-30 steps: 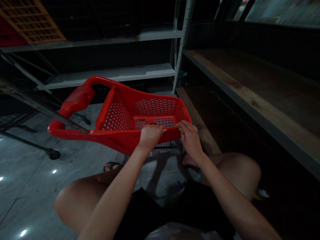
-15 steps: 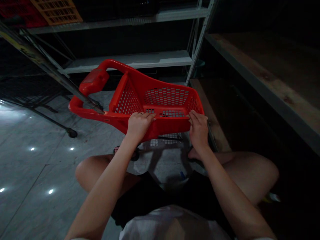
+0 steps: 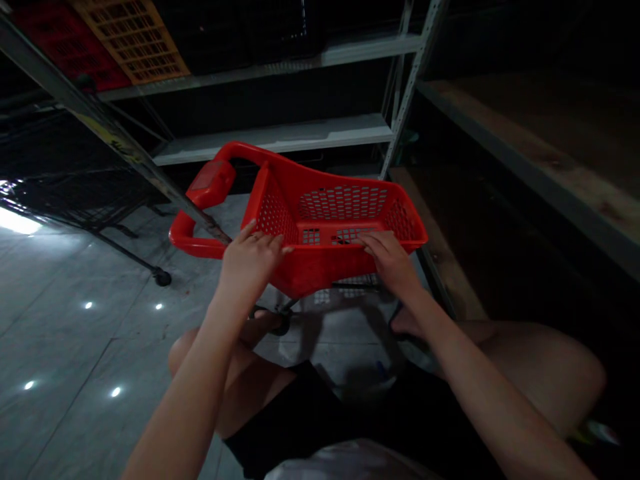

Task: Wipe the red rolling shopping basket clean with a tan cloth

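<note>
- Red shopping cart [image 3: 320, 260] was upright in front of the person, between the knees and the white shelf rack [image 3: 280, 138]; handle [image 3: 210, 183] to the left.
- Left hand [image 3: 253, 260]: on near rim, handle end, fingers bent over the edge; underside hidden, couldn't tell if it gripped or just rested.
- Right hand [image 3: 393, 260]: on same rim, toward the far-right end, fingers together and reaching over the inside; thumb unclear, grip couldn't be told.
- Hands were well apart, rim running between them.
- Metal pole [image 3: 165, 183] slanted across the handle, lower end beside left hand.
- Orange crate [image 3: 133, 40] and red crate [image 3: 70, 47] sat side by side, upper left.
- Wooden shelf [image 3: 520, 140] was at right, dim.
</note>
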A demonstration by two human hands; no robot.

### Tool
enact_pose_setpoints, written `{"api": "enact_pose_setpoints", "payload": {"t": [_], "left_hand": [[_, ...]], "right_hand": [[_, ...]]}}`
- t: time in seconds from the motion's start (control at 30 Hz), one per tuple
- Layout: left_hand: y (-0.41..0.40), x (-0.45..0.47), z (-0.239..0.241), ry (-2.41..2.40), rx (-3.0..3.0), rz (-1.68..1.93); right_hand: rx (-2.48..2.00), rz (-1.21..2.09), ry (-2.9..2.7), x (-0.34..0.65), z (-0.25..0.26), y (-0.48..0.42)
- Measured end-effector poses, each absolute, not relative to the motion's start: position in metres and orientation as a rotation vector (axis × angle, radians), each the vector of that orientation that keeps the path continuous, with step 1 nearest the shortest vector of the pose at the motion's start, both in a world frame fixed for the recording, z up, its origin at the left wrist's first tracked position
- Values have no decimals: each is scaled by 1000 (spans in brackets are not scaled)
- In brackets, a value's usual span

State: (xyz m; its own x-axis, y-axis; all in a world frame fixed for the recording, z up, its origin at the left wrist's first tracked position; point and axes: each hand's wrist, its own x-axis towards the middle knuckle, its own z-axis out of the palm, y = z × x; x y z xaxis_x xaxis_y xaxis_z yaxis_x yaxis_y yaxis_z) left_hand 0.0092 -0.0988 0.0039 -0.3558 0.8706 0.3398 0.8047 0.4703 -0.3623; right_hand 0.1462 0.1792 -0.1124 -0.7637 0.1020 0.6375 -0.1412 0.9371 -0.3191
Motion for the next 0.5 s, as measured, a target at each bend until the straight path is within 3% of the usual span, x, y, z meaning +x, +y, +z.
{"api": "enact_pose_setpoints", "payload": {"t": [0.17, 0.5], "left_hand": [[-121, 11, 6, -2186, -1323, 202], [-62, 11, 3, -2316, -1253, 167]], "right_hand": [[-135, 487, -2173, 149, -126, 191], [-287, 749, -2062, 54, -88, 58]]}}
